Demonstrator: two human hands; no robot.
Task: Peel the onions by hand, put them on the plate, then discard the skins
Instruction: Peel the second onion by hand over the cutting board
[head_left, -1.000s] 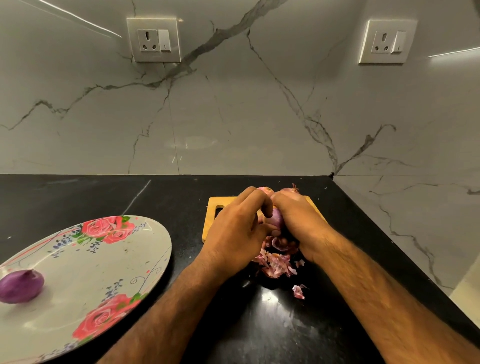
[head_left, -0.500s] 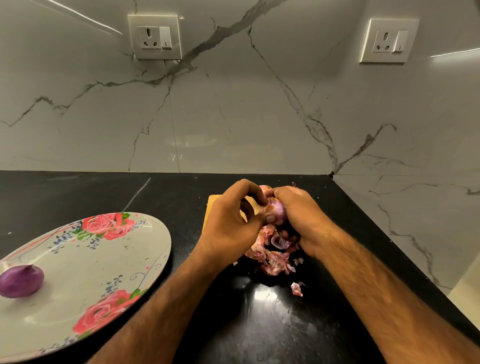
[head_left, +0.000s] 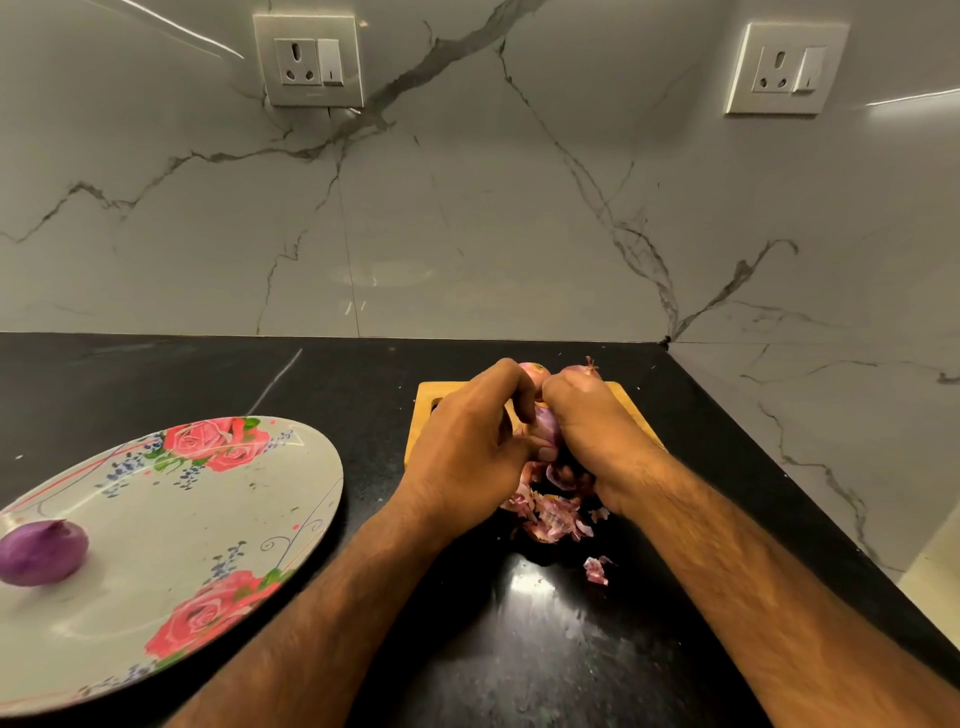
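Left grip (head_left: 467, 457) and right grip (head_left: 597, 431) pinching onion (head_left: 545, 423) between them, skins (head_left: 550, 514) beneath

Showing four onions: one peeled purple onion (head_left: 42, 552), one half-peeled pinkish onion (head_left: 545, 427), two unpeeled reddish onions (head_left: 536, 370). Also showing one round floral plate (head_left: 171, 530), one yellow wooden board (head_left: 447, 391), two white wall sockets (head_left: 307, 60), one pink skin pile (head_left: 550, 514).

- Grey marble wall (head_left: 467, 208) with dark veins meets a side wall (head_left: 831, 441) at a corner on the right.
- Left socket (head_left: 307, 60) and right socket (head_left: 787, 67), high up.
- Glossy black counter (head_left: 156, 374) reflecting light.
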